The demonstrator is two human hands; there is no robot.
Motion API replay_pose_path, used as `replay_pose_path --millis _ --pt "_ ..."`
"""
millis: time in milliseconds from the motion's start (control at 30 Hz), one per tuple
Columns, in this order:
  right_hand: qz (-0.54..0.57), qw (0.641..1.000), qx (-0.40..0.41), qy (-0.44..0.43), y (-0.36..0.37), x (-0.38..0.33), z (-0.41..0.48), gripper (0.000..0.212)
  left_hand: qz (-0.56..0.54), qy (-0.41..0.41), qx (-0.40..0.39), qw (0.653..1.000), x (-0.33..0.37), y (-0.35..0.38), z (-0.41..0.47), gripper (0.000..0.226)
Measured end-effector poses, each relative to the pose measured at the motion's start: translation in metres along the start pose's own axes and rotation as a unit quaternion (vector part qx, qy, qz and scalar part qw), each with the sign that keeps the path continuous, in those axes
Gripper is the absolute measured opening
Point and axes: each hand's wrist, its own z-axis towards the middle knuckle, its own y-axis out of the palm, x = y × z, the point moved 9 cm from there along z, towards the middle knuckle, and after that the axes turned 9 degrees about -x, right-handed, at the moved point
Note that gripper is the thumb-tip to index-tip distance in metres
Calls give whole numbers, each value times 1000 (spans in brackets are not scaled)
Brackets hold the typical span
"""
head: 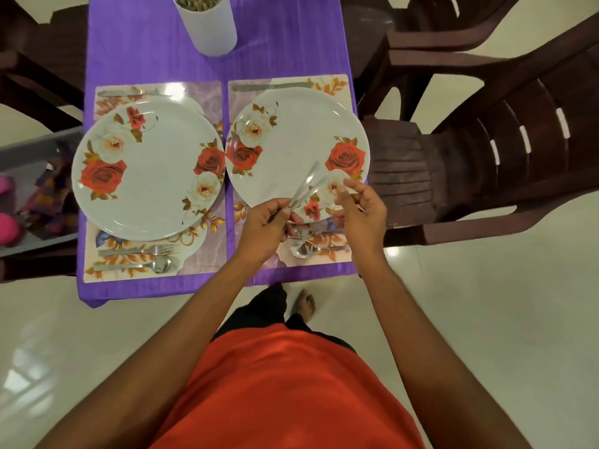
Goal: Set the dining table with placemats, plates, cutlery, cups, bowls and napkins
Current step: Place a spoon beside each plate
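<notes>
2 blurred cutlery pieces point(306, 186) clamped in left hand point(262, 226) grip, right hand point(361, 209) grip unclear, over floral plate point(291, 131)

No text, label, brand name, number or sign can be read anywhere in this view. A faint line of tiny marks, possibly print, is seen near the front edge of the left placemat point(207, 259), but it is too small and blurred to be made out.
</notes>
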Motion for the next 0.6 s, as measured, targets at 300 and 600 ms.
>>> replay_pose_path --millis 300,600 --pt "121 992 -9 32 74 -38 86 23 -55 6 -11 998 50 -48 64 18" --pt "174 982 -20 66 106 -43 132 26 -64 -1 82 995 76 -118 127 12"
